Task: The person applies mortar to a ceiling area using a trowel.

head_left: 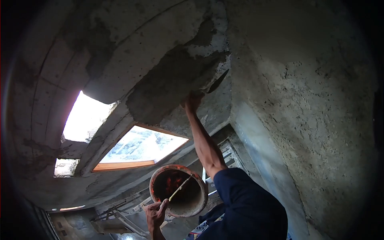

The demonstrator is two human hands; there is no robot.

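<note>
The right hand [193, 101] grips the trowel [218, 82], fingers wrapped round its near end, so it reaches beyond them near the wall [170, 78]; contact is unclear. The left hand [156, 215] clasps a thin handle [181, 188], apparently holding the bucket [203, 195] mouth-up just beyond its fingers.

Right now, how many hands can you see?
2: the right hand is raised near the wall, gripping a trowel; the left hand is lower, holding the bucket by its handle. No others show.
</note>
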